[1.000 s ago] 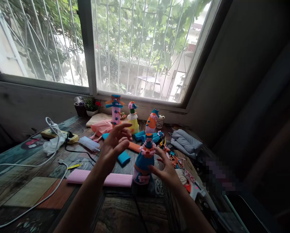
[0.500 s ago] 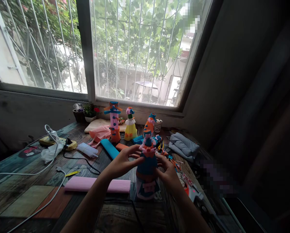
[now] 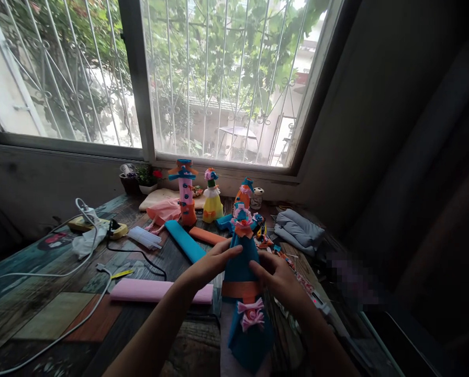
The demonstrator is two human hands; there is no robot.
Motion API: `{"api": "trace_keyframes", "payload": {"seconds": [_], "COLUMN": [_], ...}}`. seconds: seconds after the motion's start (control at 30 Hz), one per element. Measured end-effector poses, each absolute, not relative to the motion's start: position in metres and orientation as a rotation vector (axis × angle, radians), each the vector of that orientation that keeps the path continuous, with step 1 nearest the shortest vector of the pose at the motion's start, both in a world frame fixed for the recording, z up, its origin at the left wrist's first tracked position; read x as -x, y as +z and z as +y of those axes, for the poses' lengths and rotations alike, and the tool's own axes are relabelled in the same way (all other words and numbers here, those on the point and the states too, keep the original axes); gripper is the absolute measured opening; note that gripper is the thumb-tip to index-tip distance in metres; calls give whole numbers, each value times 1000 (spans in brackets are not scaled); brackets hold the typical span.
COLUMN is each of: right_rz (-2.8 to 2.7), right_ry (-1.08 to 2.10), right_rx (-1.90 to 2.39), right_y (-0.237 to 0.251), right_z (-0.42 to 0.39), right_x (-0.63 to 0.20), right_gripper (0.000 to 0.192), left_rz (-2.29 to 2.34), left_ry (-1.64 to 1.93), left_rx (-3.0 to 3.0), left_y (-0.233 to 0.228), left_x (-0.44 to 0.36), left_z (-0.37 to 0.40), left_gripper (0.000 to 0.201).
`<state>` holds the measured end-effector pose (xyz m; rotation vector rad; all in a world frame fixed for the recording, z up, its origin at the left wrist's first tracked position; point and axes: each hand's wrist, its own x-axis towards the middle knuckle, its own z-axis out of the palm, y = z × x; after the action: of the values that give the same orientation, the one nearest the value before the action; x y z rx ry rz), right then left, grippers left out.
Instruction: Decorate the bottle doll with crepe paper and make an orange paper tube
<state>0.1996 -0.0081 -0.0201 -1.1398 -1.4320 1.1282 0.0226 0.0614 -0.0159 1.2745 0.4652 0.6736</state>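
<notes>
Swung toward the camera since half a second ago, the blue bottle point(image 3: 243, 262) slants at 6 o'clock in view, its base out of frame; the left hand point(image 3: 213, 264) grips its upper body from 9 o'clock and the right hand point(image 3: 281, 277) from 3, thumbs in front. Held that high, it could pivot or slip if its lower end is heavy, and pressing too hard could crease the paper or loosen the bow point(image 3: 252, 314) below. Its ruffle point(image 3: 242, 225), at the bottle's 12 o'clock, might flatten if it knocks the orange bottle point(image 3: 242, 196) beyond.
</notes>
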Motion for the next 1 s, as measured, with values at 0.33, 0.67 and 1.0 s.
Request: {"api": "trace_keyframes", "payload": {"seconds": [0.33,0.67,1.0], "right_rz": [-1263,-1162,-1110], "right_ry": [878,869,897], "right_rx": [1172,1151,1163], "right_y": [-14,0,-6], "right_z": [-1,-13,-8], "right_x": [-255,-251,-252], "right_gripper": [52,28,26], "left_rz": [416,548,533], "left_ry": [505,452,354], "left_rx": [-1314,-1791,-1895], "left_y": [-27,-13,-14], "left_x": [-40,-41,-40], "left_z": [48,30,33], "left_gripper": [50,42,46]}}
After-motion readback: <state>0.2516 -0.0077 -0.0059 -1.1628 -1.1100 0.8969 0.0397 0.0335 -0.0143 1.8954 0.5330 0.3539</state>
